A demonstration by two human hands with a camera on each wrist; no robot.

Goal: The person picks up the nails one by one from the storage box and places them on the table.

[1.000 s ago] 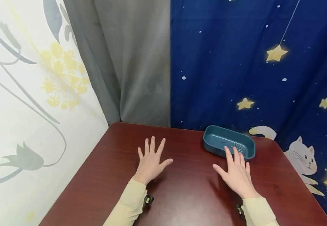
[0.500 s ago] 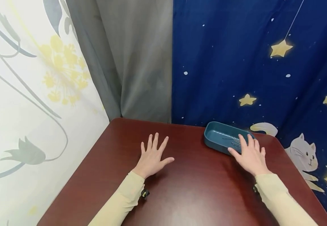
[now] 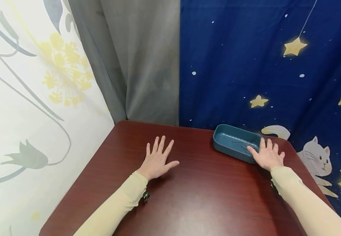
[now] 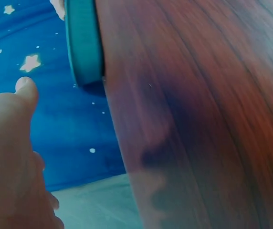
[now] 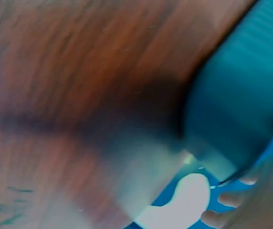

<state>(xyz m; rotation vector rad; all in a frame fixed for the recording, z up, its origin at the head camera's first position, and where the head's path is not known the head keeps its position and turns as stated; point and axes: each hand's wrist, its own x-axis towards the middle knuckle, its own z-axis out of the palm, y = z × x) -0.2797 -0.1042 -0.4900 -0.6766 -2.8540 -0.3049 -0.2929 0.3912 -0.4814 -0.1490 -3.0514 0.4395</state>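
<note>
My left hand [image 3: 155,163] hovers above the left half of the table with its fingers spread and nothing in it; its thumb [image 4: 26,90] shows in the left wrist view. At the right end of a dark teal, oblong plastic box [image 3: 230,149] is my right hand [image 3: 268,157], fingers extended over the rim and thumb near the front side. Whether it touches the box I cannot tell. Several thin dark sticks or wires [image 3: 243,144] lie inside the box. In the right wrist view the box's outer wall [image 5: 236,95] stands close beside my fingers [image 5: 232,198].
The box stands on a dark red-brown wooden table [image 3: 188,183], near its far right corner. A blue star-printed curtain [image 3: 232,65] and a grey curtain [image 3: 149,65] hang behind the far edge. White flowered cloth [image 3: 26,114] hangs along the left side.
My right hand has moved forward and to the right, from in front of the box to its right end. My left hand stays spread in about the same place.
</note>
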